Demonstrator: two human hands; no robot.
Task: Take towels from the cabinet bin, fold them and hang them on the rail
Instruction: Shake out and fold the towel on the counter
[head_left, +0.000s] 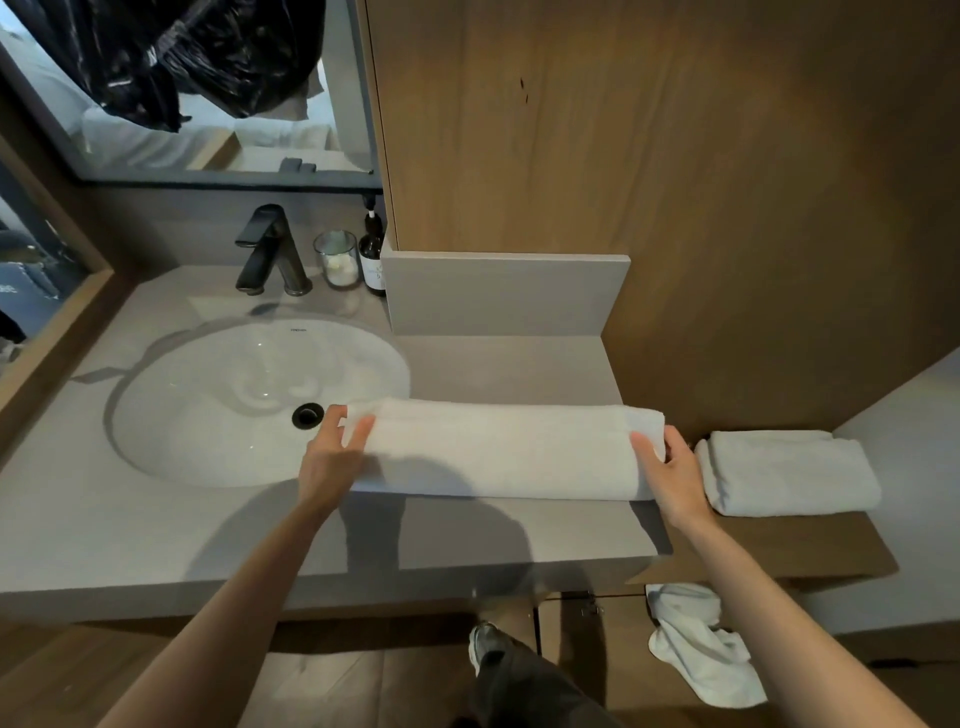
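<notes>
Head view: left hand (332, 457) and right hand (675, 474) each grip one end of the towel (498, 452) between them.

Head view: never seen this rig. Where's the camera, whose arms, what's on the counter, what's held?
No robot: one wide-angle camera sits on a person's head, looking forward and down, so the bare arms are the wearer's own. The left hand and right hand each hold one end of a long folded white towel lying on the grey countertop, beside the white oval sink. A second folded white towel rests on the wooden ledge to the right; a crumpled white towel hangs below the counter. Behind the sink stand a black tap, a clear glass jar and a dark pump bottle.
</notes>
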